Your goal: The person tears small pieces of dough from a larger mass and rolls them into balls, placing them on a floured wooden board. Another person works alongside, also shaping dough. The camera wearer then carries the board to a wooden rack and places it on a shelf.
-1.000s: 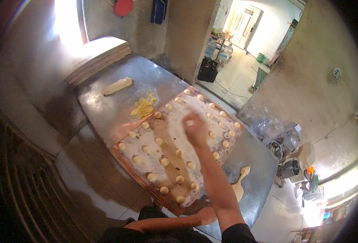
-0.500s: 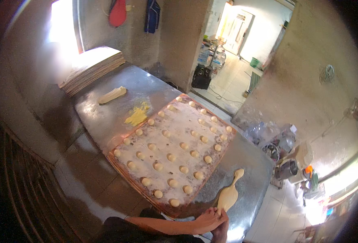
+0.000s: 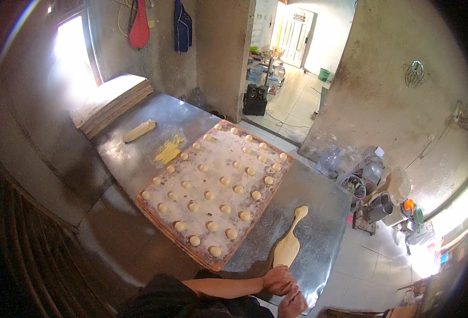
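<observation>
A long piece of pale dough (image 3: 287,250) lies on the metal table, with a thin neck and a small knob at its far end. At its near end my left hand (image 3: 278,280) is closed round the dough. Just below and to the right, my right hand (image 3: 293,303) is closed too, nearly touching the left; what is in its fingers is hidden. Left of the hands, a floured wooden board (image 3: 228,183) carries several small round dough balls (image 3: 212,227) set out in loose rows.
Farther along the metal table (image 3: 319,212) lie another dough roll (image 3: 139,131) and a yellow smear (image 3: 169,150). A stack of boards (image 3: 112,103) stands at the far left end. Buckets and containers (image 3: 378,206) crowd the floor on the right. Beyond the doorway stands a black speaker (image 3: 255,99).
My hands have shifted slightly lower, and the right hand has moved down from the dough's end. The whole view has tilted, so the board and dough sit farther left.
</observation>
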`<move>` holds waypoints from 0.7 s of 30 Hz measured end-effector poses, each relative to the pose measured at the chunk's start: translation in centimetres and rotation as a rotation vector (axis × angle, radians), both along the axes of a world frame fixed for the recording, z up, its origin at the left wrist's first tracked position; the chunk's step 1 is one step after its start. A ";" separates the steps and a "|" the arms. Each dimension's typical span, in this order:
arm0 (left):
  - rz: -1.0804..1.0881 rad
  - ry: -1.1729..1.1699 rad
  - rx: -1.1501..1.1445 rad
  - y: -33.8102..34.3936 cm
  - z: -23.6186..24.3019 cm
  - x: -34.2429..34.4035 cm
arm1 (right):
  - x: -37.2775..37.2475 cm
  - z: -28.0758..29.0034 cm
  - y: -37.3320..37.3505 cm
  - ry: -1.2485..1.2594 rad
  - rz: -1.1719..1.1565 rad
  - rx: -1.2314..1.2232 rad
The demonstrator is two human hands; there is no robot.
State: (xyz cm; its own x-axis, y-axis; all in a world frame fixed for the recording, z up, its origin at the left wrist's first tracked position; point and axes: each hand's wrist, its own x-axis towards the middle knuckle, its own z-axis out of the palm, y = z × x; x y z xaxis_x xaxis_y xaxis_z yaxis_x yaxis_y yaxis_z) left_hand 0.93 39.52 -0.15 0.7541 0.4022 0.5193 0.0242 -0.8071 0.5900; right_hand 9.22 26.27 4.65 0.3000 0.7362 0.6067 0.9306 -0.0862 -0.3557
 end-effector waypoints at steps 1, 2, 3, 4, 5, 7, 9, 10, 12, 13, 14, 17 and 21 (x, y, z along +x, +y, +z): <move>0.043 -0.005 0.013 0.1 0.1 0.4 | -0.2 2.4 0.5 -0.097 0.044 0.061; 0.093 -0.006 0.016 0.1 0.1 0.9 | -0.2 4.0 0.4 -0.078 0.062 0.062; 0.138 -0.021 0.024 0.3 0.3 1.6 | 0.4 5.1 0.4 -0.074 0.075 0.067; 0.224 -0.014 0.045 0.6 0.2 1.7 | 1.0 5.5 0.3 -0.070 0.090 0.071; 0.314 -0.007 0.065 1.4 0.1 1.5 | 1.8 4.8 -0.8 -0.045 -0.077 -0.173; 0.465 0.026 0.024 3.0 -0.6 1.0 | 3.4 2.2 -1.7 0.120 -0.126 -0.209; 0.591 0.072 -0.116 4.3 -1.2 -0.3 | 3.7 0.0 -0.5 0.163 -0.076 -0.128; 0.548 0.046 -0.140 4.8 -1.1 -0.6 | 4.7 -1.7 0.0 0.641 -0.063 -0.183; 0.458 -0.001 -0.192 5.4 0.6 -1.3 | 6.6 -5.1 0.9 1.317 -0.013 -0.303; 0.412 0.039 -0.167 5.2 1.6 -1.3 | 7.1 -6.4 1.7 1.505 0.004 -0.375; 0.365 0.082 -0.141 4.7 3.0 -1.4 | 6.5 -6.3 3.7 1.410 0.047 -0.458; 0.356 0.115 -0.038 3.6 4.6 -0.8 | 3.5 -2.5 6.5 1.557 0.173 -0.322; 0.402 0.013 0.080 3.3 3.0 -0.9 | 5.4 -7.0 3.8 1.159 0.007 -0.284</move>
State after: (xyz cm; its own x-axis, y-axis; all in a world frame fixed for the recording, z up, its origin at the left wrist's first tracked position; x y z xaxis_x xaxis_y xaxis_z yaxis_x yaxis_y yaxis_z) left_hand 0.00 42.82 2.87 0.5517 0.6251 0.5521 0.3541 -0.7749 0.5235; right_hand 14.63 30.07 -2.36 0.5568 0.8043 -0.2078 0.0689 -0.2940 -0.9533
